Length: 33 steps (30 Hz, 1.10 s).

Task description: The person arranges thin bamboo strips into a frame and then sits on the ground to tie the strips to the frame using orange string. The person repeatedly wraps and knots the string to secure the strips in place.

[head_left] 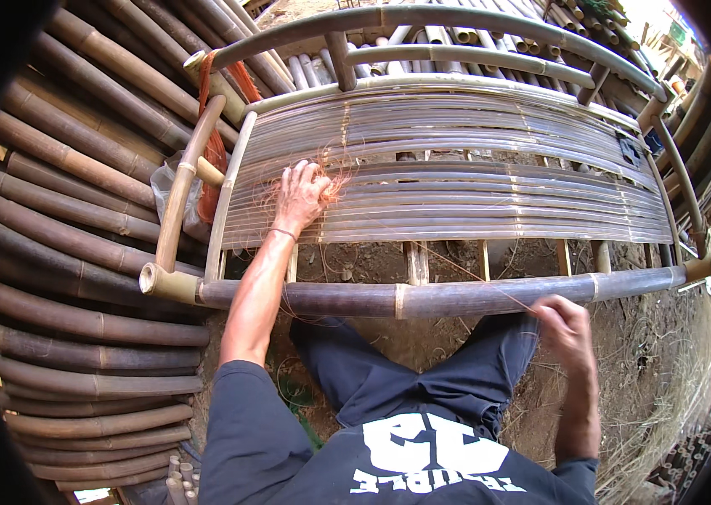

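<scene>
My left hand rests over the left part of a bamboo bench's slatted seat, its fingers curled into a loose tangle of thin orange string. From there a single strand runs slanting to the right, over the thick front rail. At its other end my right hand pinches the strand, just in front of that rail. Long, narrow bamboo slats lie side by side, with a wider gap along the middle of the seat. What the left fingertips grip underneath is hidden.
Stacked bamboo poles fill the left side, and more poles lie behind the bench. A curved backrest and armrests rise around the seat. Orange strips and a clear plastic bag hang at the left armrest.
</scene>
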Available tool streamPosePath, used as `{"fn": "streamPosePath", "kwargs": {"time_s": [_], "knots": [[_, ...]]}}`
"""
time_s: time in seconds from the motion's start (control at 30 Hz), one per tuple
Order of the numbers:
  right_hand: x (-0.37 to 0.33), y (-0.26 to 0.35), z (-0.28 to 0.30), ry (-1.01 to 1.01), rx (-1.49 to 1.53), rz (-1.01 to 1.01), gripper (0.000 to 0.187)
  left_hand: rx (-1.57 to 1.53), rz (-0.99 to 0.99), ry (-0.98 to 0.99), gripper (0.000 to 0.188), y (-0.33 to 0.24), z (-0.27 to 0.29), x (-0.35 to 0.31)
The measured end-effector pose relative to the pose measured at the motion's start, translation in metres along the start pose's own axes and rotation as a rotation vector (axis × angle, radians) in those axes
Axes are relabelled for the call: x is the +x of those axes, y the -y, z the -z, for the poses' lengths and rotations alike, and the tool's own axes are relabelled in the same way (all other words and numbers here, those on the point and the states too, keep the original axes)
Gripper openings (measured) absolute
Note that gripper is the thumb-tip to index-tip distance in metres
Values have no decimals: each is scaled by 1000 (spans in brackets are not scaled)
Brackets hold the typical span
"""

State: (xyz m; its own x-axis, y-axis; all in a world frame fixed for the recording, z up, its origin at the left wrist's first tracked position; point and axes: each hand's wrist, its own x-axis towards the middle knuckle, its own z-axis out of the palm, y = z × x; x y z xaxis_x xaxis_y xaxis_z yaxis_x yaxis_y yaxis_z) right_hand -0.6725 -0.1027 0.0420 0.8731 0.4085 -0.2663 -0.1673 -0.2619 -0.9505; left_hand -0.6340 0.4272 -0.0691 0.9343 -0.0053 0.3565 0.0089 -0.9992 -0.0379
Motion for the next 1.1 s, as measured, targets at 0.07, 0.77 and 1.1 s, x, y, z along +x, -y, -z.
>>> {"fn": "streamPosePath", "kwargs": {"time_s": [0.07, 0.77, 1.1], "knots": [[-23, -14, 51, -112, -156, 12, 14, 68, -63, 68, 28, 15, -3, 3], [-30, -114, 76, -583, -1028, 165, 53, -912, -151, 773, 55, -44, 84, 61], [151, -45, -161, 115, -619, 382, 50, -766, 194, 180, 29, -79, 137, 9]]}}
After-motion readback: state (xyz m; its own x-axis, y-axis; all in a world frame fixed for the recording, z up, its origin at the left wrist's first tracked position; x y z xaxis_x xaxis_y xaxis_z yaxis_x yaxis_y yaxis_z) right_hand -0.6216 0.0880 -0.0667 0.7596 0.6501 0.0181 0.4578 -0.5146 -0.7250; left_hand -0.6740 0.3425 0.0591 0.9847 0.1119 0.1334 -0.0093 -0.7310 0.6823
